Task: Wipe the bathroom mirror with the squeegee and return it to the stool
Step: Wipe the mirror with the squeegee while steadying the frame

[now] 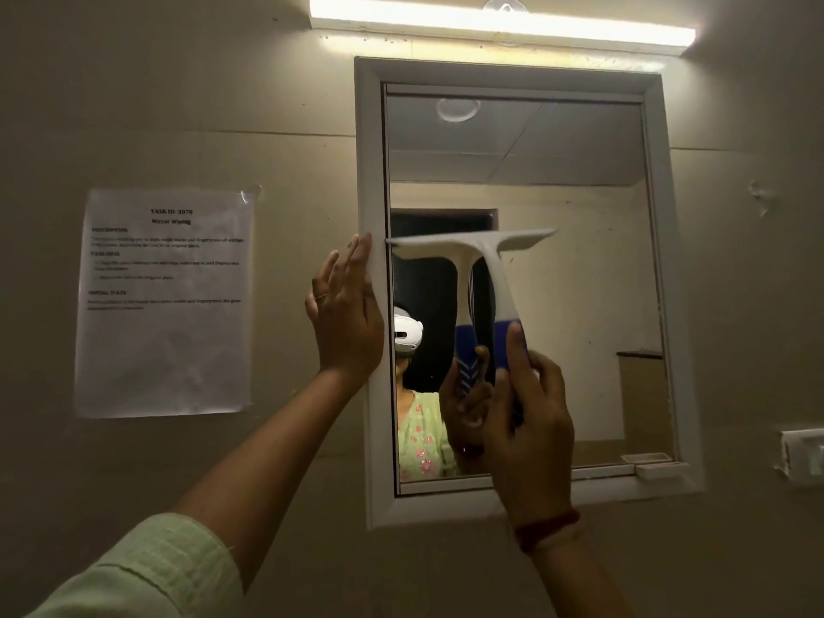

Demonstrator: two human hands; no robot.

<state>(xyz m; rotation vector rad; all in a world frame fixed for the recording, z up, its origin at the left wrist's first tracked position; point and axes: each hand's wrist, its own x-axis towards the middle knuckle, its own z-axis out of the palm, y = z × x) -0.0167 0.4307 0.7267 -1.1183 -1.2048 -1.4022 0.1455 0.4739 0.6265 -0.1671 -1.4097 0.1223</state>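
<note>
Mirror [579, 305]: wall-mounted, centre. Above it, light bar [499, 22]. Left of it, paper notice [165, 305] on wall. Left hand [345, 314] flat on its left frame edge. Squeegee [490, 269] against its glass (blade uppermost), handle in right hand [530, 421] below. Wall switch [802, 457] right of it.

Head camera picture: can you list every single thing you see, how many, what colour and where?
White-framed rectangular wall mirror: one, white frame, centre of the wall.
White T-shaped plastic squeegee with blue handle: one, white and blue, blade on the glass at mid-height.
Long glowing tube light: one, bright white, above the mirror.
Printed white paper sheet: one, white with black text, taped left of the mirror.
White wall switch plate: one, white, right edge.
Small white tray: one, white, on the frame's bottom right ledge.
Left hand: one, flat on the mirror's left frame, pale green sleeve.
Right hand: one, gripping the squeegee handle, red wrist thread.
</note>
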